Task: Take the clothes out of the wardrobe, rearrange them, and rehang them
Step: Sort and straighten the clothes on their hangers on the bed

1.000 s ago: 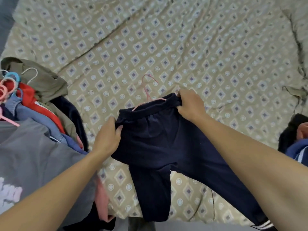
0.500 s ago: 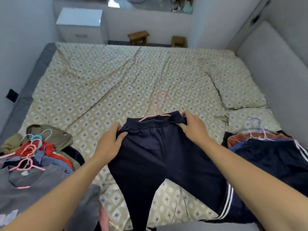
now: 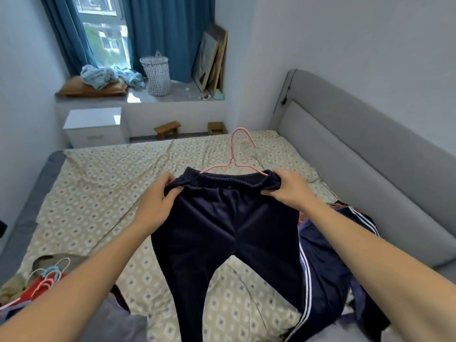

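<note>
Navy velvet-like trousers point(image 3: 222, 230) hang in the air above the bed point(image 3: 98, 193), held up by the waistband with the two legs dropping toward the near edge. We grip the waistband's left end in our left hand point(image 3: 155, 206), its fingers point(image 3: 170, 180) curled round the gathered cloth. Our right hand point(image 3: 288, 191) pinches the right end, thumb under and fingers over the elastic. A pink wire hanger point(image 3: 237, 156) sits inside the waistband; its hook rises above the trousers, tilted toward the headboard point(image 3: 357, 169).

At the near left corner of the bed lies a heap of clothes point(image 3: 37, 292) with several hangers, pink, white and blue, on top. Along the right edge, just beside the held trousers, lies a navy garment with white stripes point(image 3: 328, 267); whether the two touch we cannot tell.

Beyond the far edge stand a white cabinet point(image 3: 93, 127) and two small wooden stools point(image 3: 167, 129).
</note>
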Motion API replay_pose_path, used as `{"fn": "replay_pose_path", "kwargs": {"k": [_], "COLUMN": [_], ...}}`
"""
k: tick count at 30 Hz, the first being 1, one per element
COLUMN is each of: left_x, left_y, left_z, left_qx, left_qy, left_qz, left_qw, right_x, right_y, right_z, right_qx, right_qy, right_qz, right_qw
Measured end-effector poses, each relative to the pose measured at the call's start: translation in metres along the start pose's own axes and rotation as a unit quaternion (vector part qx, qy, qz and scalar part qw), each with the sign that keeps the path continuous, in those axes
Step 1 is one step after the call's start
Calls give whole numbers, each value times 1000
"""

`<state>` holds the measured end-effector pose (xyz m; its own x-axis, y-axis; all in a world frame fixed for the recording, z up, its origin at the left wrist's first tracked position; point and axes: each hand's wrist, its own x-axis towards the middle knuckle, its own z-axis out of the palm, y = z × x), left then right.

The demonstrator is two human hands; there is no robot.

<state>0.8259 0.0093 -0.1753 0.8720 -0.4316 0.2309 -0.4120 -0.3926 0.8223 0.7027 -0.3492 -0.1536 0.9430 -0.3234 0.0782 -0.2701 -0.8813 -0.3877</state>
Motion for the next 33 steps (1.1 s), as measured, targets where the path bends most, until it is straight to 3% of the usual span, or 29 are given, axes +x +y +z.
{"fn": "replay_pose_path", "kwargs": {"k": [7, 17, 25, 33], "left_x": [-17, -76, -111, -132], "left_y": [79, 155, 231, 253], "left_z": [-88, -194, -185, -134], "left_qx": [19, 41, 60, 41], "left_qy": [54, 57, 78, 35], "left_qz": [96, 204, 284, 311], "left_qw": [994, 976, 954, 949], "right_x": [-87, -196, -288, -349], "right_y": [-86, -188, -189, -149], "right_z": [-96, -149, -203, -217], "right_qx": [20, -51, -149, -191], "right_qy": [88, 266, 400, 420], "right_qz": [-96, -55, 3, 50], "right_qw": [991, 961, 904, 886]}}
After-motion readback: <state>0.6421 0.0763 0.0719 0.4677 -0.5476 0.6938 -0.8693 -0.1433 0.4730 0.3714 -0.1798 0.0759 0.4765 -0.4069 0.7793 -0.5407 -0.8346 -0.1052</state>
